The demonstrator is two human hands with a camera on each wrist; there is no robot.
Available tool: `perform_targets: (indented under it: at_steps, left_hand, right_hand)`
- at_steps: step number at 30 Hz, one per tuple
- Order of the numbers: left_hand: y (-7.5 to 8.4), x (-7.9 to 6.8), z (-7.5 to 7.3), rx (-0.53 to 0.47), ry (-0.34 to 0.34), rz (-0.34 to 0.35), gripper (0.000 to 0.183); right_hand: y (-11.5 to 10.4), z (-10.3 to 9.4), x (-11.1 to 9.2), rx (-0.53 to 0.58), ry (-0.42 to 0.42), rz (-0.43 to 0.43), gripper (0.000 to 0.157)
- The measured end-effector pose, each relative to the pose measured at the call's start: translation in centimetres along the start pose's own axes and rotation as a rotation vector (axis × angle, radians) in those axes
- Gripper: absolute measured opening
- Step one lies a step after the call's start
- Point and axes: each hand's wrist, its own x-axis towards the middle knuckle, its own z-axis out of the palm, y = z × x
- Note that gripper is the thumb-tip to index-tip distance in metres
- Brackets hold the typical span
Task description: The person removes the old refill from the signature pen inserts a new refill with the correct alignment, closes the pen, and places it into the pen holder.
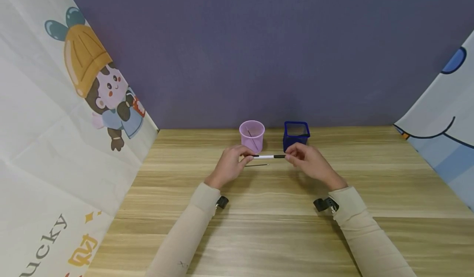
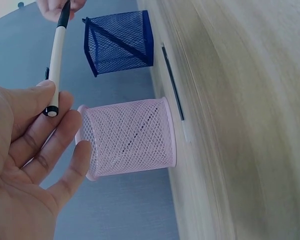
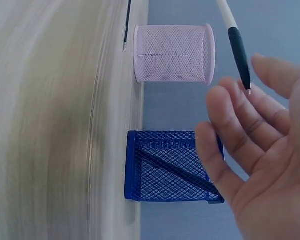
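A white ballpoint pen [image 1: 266, 157] with a black grip section and black end is held level above the table. My left hand [image 1: 230, 164] pinches its rear end between thumb and fingers, as the left wrist view shows. At the other end my right hand [image 1: 309, 161] has loosely bent fingers around the pen's metal tip, with the thumb a little apart from it. Below the pen, a thin dark pen refill [image 1: 257, 165] lies on the table. Behind the hands stand a pink mesh pen holder [image 1: 252, 141] and a blue mesh pen holder [image 1: 295, 139].
Inside the pink holder leans a thin dark stick [image 2: 140, 130], and a thicker dark stick [image 3: 175, 170] slants in the blue one. Both holders stand on the wooden table [image 1: 266, 236] near the dark blue back panel [image 1: 274, 54]. Printed cloths hang at both sides.
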Motion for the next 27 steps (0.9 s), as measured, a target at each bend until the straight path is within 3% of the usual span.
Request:
perform_targets:
  at_steps: [12,27]
  left_hand:
    - [-0.38,0.07,0.15,0.01,-0.004,-0.011,0.012]
    - [-0.55,0.06,0.31,0.01,0.002,0.007,0.012]
  right_hand:
    - [-0.02,0.14,-0.04,-0.057,0.035,-0.046,0.009]
    - [-0.34,0.04,-0.08,-0.026,0.0,-0.004,0.01]
